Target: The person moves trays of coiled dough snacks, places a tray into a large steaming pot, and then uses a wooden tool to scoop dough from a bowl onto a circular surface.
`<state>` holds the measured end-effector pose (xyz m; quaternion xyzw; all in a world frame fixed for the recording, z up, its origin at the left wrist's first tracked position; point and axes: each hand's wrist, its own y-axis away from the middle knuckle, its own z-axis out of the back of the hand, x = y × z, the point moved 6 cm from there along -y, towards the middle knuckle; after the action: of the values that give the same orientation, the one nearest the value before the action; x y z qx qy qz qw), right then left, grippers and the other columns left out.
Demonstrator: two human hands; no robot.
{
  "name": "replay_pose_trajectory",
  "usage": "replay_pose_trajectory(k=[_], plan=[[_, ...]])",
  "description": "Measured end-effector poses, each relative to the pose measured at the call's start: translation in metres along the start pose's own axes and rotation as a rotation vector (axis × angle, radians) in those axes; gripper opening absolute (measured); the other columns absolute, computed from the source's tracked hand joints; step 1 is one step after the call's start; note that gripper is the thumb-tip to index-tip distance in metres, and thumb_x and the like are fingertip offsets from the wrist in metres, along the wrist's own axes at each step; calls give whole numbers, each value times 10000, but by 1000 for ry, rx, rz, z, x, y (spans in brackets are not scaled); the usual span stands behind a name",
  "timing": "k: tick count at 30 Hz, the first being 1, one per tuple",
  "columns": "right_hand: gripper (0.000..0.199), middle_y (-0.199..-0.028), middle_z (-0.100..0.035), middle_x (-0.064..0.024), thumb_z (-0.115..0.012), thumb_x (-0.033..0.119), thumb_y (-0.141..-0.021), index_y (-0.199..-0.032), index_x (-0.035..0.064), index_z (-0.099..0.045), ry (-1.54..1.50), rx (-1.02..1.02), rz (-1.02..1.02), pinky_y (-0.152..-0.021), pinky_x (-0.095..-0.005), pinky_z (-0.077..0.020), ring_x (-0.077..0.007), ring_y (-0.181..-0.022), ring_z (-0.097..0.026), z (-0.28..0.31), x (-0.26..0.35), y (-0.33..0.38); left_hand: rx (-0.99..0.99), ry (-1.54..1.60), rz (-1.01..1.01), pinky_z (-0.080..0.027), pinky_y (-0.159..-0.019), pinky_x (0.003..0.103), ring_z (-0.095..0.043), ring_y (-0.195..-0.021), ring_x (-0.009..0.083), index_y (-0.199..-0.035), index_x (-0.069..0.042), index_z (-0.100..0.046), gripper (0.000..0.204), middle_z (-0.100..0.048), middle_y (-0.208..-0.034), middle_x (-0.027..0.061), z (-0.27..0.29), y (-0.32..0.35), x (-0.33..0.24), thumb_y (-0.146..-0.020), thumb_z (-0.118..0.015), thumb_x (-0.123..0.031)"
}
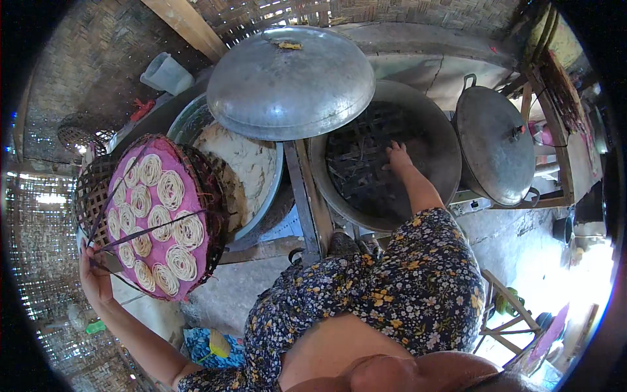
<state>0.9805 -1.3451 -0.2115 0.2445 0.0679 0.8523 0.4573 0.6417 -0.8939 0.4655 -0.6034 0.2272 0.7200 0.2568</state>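
Right hand (397, 155) lies open on the wok's (431, 124) dark rack while my left hand (95, 268) grips the noodle-nest tray (157, 215) at nine o'clock; seemingly I'm loading, needing a level lift.

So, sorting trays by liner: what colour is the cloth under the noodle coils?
Pink-magenta cloth, lining the woven tray; head view.

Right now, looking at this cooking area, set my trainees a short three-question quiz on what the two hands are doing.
1. True or false: the right hand reaches into the big pot.
2. What does the left hand hold?
3. What covers the woven tray? A) pink cloth B) foil C) leaves

Key:
1. True; it touches the dark rack inside.
2. The tray's lower edge; the tray carries noodle coils.
3. A
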Motion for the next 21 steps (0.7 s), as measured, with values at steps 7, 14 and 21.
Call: replay_pose_trajectory(k=[7,14,21], plan=[[588,-1266,-370,-213,-715,256,-620,-1103,15,-482,-78,43,25,-983,-370,-317,-354,-1180,-341,75,3,49,-29,4,-5,-455,-713,202,-546,-815,104,-1256,-3,-340,436,-561,-902,76,13,0,-1,-864,-496,-110],[585,-1221,-434,-181,-657,244,-691,-1179,7,-439,60,195,226,-922,-382,-385,-312,-1122,-429,-16,-44,42,-54,25,-7,-454,-685,191,-533,-762,102,-1251,0,-345,433,-553,-910,83,8,-1,0,-861,-500,-109],[332,-1069,-544,-155,-612,150,-700,-1014,50,-576,-140,-117,96,-866,-372,-404,-299,-983,-514,65,-32,49,77,20,-8,-438,-711,183,-523,-755,85,-1242,-1,-364,432,-550,-917,75,9,-5,1,-856,-513,-128]])
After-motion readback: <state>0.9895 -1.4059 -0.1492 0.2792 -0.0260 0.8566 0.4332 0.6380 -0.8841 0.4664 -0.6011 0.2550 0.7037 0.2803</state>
